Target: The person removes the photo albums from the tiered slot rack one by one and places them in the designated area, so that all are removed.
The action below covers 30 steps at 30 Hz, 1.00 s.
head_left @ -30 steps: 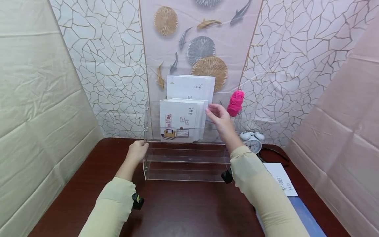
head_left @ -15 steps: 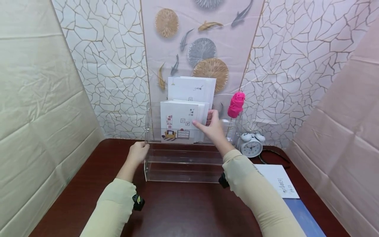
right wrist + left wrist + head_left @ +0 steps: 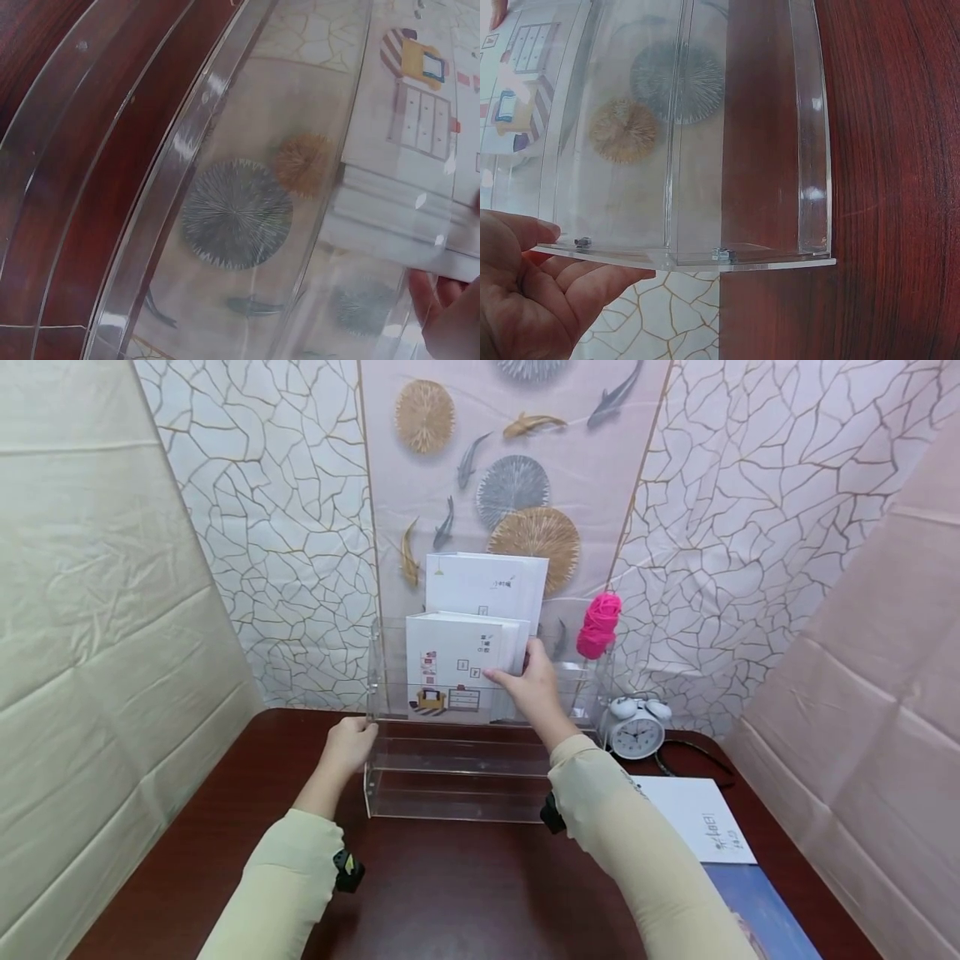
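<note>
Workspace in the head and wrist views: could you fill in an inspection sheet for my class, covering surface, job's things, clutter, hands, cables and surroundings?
Surface: dark red-brown table.
Job's things: clear tiered rack on the table; front white books upright in it, rear white books behind them.
Clutter: alarm clock and pink yarn near the rack's right end; white book overlapping a blue item.
Hands: left hand grips the rack's left side; right hand holds the front white books' right edge.
Cables: dark cord-like strip beside the clock; its nature is unclear.
Surroundings: patterned backdrop, pale fabric on both sides.
</note>
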Tool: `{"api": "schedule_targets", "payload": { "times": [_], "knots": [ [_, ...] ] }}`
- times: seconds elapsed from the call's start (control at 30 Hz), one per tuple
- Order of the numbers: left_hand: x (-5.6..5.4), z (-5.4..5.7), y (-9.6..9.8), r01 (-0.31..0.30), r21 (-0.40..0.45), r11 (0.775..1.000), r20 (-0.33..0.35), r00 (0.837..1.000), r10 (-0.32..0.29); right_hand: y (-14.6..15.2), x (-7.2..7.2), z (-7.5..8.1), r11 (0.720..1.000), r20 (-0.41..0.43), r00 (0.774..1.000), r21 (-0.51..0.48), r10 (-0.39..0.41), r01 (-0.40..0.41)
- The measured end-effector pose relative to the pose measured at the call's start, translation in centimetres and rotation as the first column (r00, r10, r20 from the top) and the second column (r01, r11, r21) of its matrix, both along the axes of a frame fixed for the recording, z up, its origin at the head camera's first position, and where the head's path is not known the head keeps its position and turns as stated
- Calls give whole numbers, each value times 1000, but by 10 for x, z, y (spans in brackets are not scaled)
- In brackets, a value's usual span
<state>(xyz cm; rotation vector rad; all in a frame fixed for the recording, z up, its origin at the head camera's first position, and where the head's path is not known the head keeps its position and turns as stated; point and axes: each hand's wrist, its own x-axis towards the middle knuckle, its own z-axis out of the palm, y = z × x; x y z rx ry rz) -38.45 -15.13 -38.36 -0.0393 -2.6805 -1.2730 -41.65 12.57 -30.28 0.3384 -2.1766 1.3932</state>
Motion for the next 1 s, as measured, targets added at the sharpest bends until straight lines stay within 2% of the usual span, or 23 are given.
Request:
{"api": "schedule_targets", "payload": {
  "times": [0.13, 0.27, 0.53, 0.83, 1.0],
  "knots": [
    [0, -1, 1, 7, -1, 1000, 6, 1000, -7, -3, -2, 3, 1000, -72, 997, -7, 27, -27],
    [0, 0, 2, 14, 0, 1000, 7, 1000, -14, -10, -1, 13, 999, -109, 994, 28, 20, -17],
    [1, 1, -1, 9, 2, 1000, 12, 1000, -10, -29, -1, 34, 996, -102, 992, 49, 76, -71],
    [1, 1, 0, 23, 37, 999, 18, 1000, -24, -26, -4, 52, 989, -142, 980, 73, 142, -132],
    [1, 0, -1, 6, 11, 1000, -4, 1000, -6, -23, -3, 62, 979, -142, 969, 16, 202, -201]
  ]
}}
